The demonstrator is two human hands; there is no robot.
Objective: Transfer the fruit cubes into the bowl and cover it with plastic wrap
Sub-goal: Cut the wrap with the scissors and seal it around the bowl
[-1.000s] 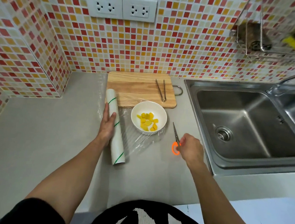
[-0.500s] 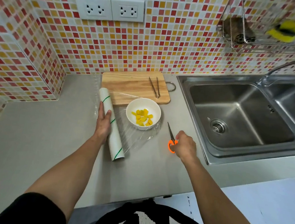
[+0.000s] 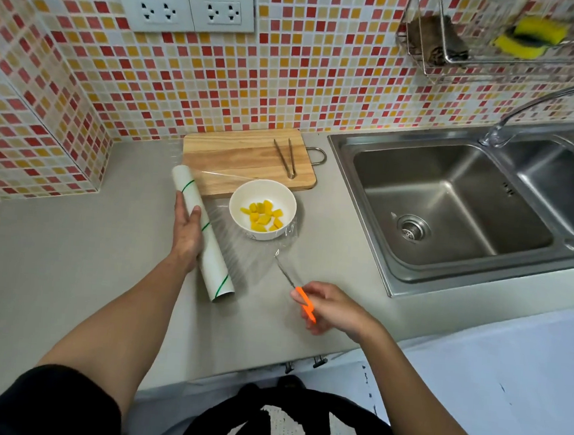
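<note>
resting near the counter's point(image 3: 68, 268) back edge, a plastic wrap roll point(image 3: 204, 241) is lying under the flat left hand point(image 3: 185, 230); the bowl point(image 3: 262, 213) is holding fruit cubes point(image 3: 261, 217); the right hand point(image 3: 331, 310) is gripping orange-handled scissors point(image 3: 298, 292).

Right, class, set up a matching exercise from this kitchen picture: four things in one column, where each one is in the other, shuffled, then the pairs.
Things:
1. tweezers
2. mango cubes
3. scissors
4. plastic wrap roll

Places:
A. under the left hand
B. in the right hand
C. on the wooden cutting board
D. in the white bowl

Pairs: 1-C, 2-D, 3-B, 4-A
</note>
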